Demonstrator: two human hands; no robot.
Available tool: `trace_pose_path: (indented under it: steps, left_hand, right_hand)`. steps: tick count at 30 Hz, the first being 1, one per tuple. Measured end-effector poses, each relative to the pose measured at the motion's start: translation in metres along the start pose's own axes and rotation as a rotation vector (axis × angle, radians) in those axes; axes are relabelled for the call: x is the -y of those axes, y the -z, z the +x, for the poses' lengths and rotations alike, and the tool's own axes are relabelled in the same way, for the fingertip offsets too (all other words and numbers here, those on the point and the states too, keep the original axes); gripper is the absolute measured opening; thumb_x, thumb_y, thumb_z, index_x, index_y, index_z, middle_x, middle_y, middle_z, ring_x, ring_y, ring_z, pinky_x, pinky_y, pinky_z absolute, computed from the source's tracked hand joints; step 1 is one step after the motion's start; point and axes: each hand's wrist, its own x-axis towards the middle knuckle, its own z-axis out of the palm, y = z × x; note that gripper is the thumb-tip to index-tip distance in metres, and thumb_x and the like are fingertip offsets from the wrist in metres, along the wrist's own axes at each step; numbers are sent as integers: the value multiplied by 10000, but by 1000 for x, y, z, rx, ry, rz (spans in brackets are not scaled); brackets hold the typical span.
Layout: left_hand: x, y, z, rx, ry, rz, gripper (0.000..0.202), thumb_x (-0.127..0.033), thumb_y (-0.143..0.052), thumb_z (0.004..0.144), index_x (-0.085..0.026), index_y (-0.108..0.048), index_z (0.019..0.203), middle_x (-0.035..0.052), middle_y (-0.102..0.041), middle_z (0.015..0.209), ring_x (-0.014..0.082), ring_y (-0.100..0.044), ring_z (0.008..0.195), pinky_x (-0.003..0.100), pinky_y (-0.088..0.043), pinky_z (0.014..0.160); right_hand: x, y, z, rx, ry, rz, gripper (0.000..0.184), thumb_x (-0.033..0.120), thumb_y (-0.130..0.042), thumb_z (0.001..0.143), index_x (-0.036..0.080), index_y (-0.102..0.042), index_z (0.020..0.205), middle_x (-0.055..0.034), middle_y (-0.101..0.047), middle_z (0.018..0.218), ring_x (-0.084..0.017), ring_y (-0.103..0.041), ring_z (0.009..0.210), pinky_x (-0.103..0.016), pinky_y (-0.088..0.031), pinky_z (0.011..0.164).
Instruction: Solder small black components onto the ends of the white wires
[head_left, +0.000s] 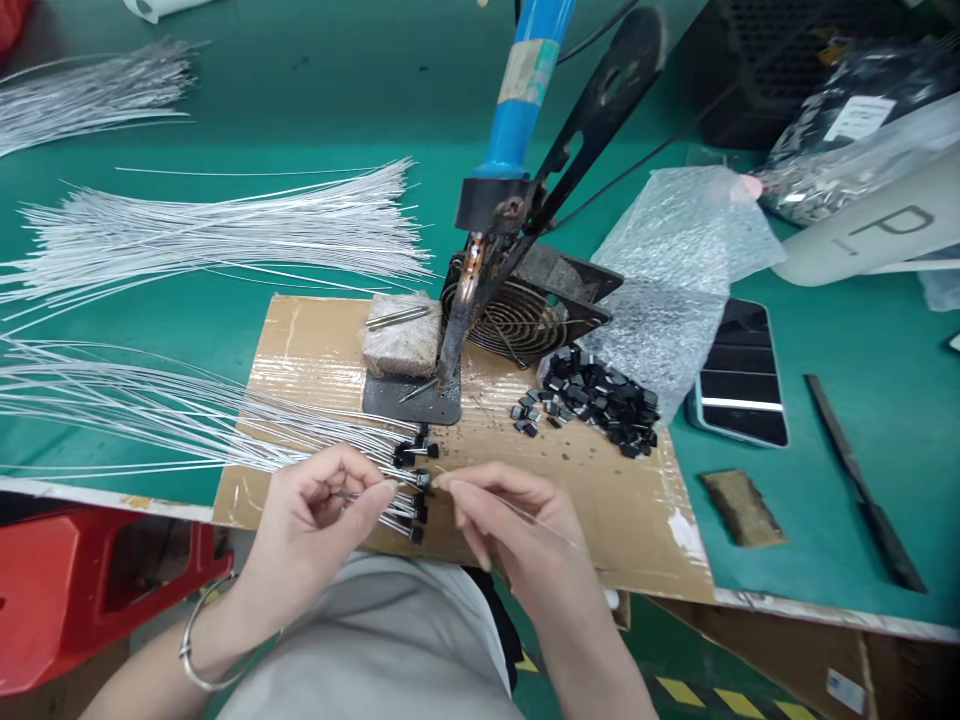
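My left hand [322, 515] is pinched closed beside the black-capped ends of several thin grey wires [322, 412]. What sits between its fingertips is too small to make out. A black connector [422, 481] lies just past those fingertips. My right hand [517, 510] is closed in a pinch on a thin pale strand [536, 520], which runs back over the hand. Its fingertips are close to the connector, facing my left hand. Above both hands, a soldering iron [461, 310] with a blue handle points down at a dark plate [412, 400].
A sponge block [401, 345] rests on cardboard [300, 330] beside a fan [517, 315]. Loose black connectors [600, 395] are heaped to the right. A large wire bundle [225, 230] lies behind. Phone [741, 370], brown pad [742, 508] and file [862, 480] lie right.
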Motion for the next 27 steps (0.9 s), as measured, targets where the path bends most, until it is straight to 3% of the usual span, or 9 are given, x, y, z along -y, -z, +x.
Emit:
trace_pose_path:
  steps: [4, 9, 17, 23, 27]
  left_hand:
    - [-2, -3, 1, 34, 19, -32, 186, -261, -740, 906, -182, -697, 744, -19, -597, 623, 94, -474, 545, 180, -374, 492]
    - [-1, -4, -2, 55, 16, -49, 202, -274, -732, 921, -179, -686, 749, -19, -586, 620, 95, -461, 541, 185, -360, 486]
    - [2, -7, -3, 53, -22, 4, 203, -269, -711, 928, -186, -664, 749, -21, -580, 622, 96, -458, 539, 196, -345, 486]
    - [2, -8, -6, 57, -38, 46, 184, -250, -693, 929, -187, -669, 758, -20, -592, 634, 94, -467, 552, 195, -354, 501]
    - [0, -7, -4, 54, -35, 22, 187, -231, -699, 917, -182, -661, 741, -20, -590, 631, 94, -478, 556, 188, -369, 504]
  right_hand:
    - [-1, -12, 0, 67, 16, -51, 270, 502, -847, 823, 243, -885, 892, -42, -743, 681, -81, -523, 484, -192, -405, 445]
    - [-1, -20, 0, 126, 55, -36, 222, 467, -846, 837, 252, -886, 876, -28, -720, 675, -77, -500, 487, -195, -387, 450]
    - [-1, -23, -1, 58, 92, -56, 219, 436, -855, 827, 219, -864, 792, 1, -644, 590, -71, -465, 478, -195, -354, 440]
    - [-17, -25, 1, -89, 71, -83, 393, 550, -877, 745, 185, -784, 633, 18, -579, 462, -53, -383, 377, -185, -305, 365]
    - [-13, -23, 2, -18, 21, -40, 392, 567, -858, 766, 186, -818, 681, 0, -610, 493, -69, -432, 394, -189, -337, 371]
